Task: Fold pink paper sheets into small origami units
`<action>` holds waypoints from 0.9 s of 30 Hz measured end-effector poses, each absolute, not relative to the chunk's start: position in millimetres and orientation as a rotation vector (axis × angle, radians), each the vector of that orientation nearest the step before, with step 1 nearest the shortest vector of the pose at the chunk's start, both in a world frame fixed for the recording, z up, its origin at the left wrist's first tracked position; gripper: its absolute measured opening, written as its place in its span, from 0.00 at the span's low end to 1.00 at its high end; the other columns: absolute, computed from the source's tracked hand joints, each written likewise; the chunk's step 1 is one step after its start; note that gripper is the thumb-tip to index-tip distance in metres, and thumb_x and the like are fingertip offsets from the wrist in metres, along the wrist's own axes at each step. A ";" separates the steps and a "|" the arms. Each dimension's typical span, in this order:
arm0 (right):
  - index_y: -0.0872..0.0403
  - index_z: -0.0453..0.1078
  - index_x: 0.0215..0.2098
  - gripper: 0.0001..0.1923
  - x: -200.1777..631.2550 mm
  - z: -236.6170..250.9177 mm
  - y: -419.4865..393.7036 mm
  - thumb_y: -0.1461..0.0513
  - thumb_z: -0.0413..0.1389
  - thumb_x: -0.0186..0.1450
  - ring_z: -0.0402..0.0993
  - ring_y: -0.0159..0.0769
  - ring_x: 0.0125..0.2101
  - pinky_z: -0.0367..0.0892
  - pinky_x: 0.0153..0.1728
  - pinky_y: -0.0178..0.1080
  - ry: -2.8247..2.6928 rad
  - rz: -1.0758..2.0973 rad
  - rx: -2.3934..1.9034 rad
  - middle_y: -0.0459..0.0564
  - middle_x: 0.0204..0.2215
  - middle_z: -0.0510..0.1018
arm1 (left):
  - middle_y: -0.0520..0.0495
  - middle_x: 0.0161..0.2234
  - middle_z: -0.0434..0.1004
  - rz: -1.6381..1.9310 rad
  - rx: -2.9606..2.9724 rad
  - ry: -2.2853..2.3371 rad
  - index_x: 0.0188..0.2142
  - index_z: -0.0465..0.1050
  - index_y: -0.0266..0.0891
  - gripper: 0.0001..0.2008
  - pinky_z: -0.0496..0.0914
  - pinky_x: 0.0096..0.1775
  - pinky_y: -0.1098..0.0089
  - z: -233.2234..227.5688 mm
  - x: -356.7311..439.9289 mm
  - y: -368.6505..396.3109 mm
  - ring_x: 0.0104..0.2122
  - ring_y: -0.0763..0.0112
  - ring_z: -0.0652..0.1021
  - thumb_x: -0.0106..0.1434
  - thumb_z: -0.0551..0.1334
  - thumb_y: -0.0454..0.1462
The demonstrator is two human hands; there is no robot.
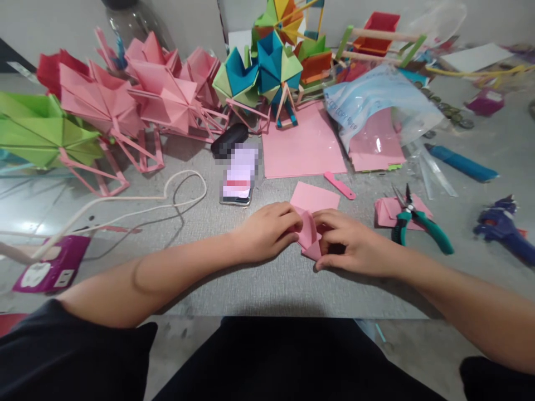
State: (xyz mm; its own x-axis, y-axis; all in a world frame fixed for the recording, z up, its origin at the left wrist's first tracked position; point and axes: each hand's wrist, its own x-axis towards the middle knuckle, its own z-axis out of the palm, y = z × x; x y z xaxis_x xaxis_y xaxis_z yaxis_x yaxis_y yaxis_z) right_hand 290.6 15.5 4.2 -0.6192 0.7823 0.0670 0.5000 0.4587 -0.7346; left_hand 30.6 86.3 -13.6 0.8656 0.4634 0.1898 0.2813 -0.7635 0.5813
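My left hand [267,231] and my right hand [355,242] meet at the near middle of the grey table [267,289]. Both pinch a small folded pink paper piece [308,233] that lies between them on the table. A loose pink paper square [315,196] rests just behind the folded piece. Parts of the folded piece are hidden under my fingers.
Green-handled pliers [418,220] lie on pink folded papers to the right, a blue glue gun [504,225] farther right. A phone [239,175], pink sheets [303,145], a plastic bag [376,106] and several paper wheel models [163,94] fill the back. A white cable [125,203] runs left.
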 end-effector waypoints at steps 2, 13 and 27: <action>0.52 0.79 0.29 0.16 291.2 3.0 16.0 0.52 0.75 0.65 0.74 0.54 0.59 0.72 0.59 0.56 -2.312 0.976 -1.075 0.56 0.50 0.80 | 0.42 0.47 0.79 0.421 2.488 0.554 0.46 0.74 0.39 0.04 0.74 0.52 0.56 -13.6 31.7 85.9 0.47 0.58 0.79 0.77 0.61 0.37; 0.52 0.78 0.28 0.16 289.8 2.1 16.3 0.53 0.75 0.65 0.74 0.53 0.59 0.71 0.60 0.57 -2.332 0.943 -1.069 0.55 0.49 0.80 | 0.44 0.47 0.76 0.305 2.526 0.682 0.42 0.73 0.41 0.10 0.73 0.50 0.56 -7.5 40.8 80.2 0.45 0.58 0.77 0.70 0.68 0.43; 0.52 0.75 0.28 0.18 288.4 0.3 15.6 0.53 0.75 0.65 0.75 0.52 0.56 0.73 0.54 0.54 -2.340 0.906 -1.078 0.55 0.47 0.80 | 0.47 0.43 0.73 0.270 2.446 0.816 0.40 0.71 0.41 0.12 0.72 0.45 0.59 -1.7 47.4 79.2 0.42 0.60 0.76 0.64 0.70 0.43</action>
